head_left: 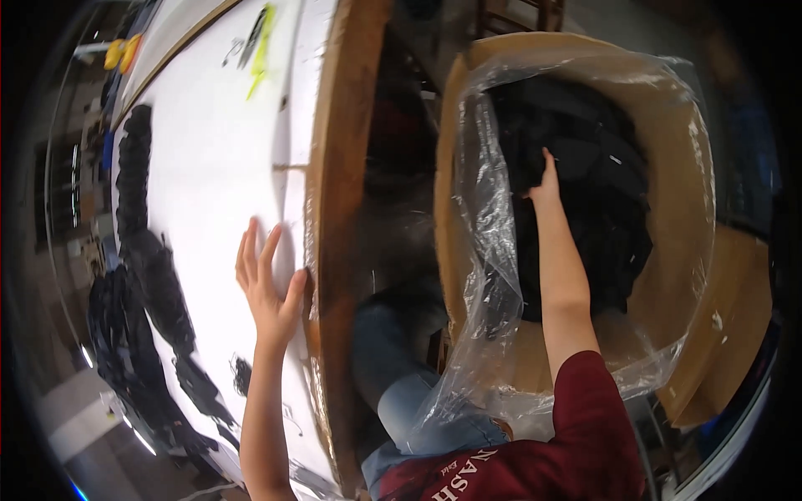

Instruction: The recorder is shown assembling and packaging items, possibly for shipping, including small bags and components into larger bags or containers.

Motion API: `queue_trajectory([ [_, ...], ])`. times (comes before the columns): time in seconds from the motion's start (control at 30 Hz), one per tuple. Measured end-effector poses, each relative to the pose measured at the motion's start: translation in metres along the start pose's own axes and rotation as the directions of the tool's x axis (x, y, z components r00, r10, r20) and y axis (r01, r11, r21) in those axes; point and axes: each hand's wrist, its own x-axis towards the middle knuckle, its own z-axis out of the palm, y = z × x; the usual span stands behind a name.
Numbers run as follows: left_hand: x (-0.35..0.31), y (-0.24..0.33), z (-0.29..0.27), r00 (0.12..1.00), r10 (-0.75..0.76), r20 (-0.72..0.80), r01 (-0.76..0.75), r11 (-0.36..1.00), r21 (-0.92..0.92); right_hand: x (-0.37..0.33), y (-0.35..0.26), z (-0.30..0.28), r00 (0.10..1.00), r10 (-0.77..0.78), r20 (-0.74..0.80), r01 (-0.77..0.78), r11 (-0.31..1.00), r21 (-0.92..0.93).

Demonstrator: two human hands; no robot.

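Observation:
My left hand (271, 284) rests on the white tabletop (217, 167) near its right edge, fingers spread and holding nothing. To the right, my right hand (545, 185) reaches down into a large cardboard box (677, 192) lined with clear plastic (493, 209). A heap of black fabric pieces (585, 159) fills much of the box. Black cloth covers part of the right hand; a thumb and one finger show around it, and the hand appears to grip a piece. What kind of fabric article these are cannot be made out.
Bunched black fabric strips (159, 275) lie along the table's left side. Scissors (251, 42) and a yellow-green strip (263, 54) lie at its far end. A small tangle of black thread (241, 376) sits near my left forearm. Another cardboard piece (727, 317) stands right of the box.

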Motion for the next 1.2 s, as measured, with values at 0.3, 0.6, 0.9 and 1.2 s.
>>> queue_trajectory([
  [0.3, -0.008, -0.005, -0.005, 0.997, -0.01, -0.071, 0.011, 1.0, 0.012, -0.085, -0.009, -0.014, 0.989, -0.133, 0.069, 0.125, 0.986, 0.11],
  [0.6, -0.016, -0.003, -0.003, 0.98, 0.058, -0.19, -0.059, 0.998, -0.002, -0.248, -0.065, -0.023, 0.948, -0.276, 0.156, 0.261, 0.959, 0.109],
  [0.9, -0.094, 0.216, -0.005, 0.973, 0.092, -0.214, -0.231, 0.284, -0.93, -0.348, -0.123, 0.043, 0.684, -0.629, 0.371, 0.591, 0.775, 0.223],
  [1.2, -0.192, 0.082, -0.088, 0.863, -0.446, -0.24, -0.182, 0.169, -0.969, -0.469, 0.112, 0.296, 0.409, -0.242, 0.88, 0.457, 0.889, 0.032],
])
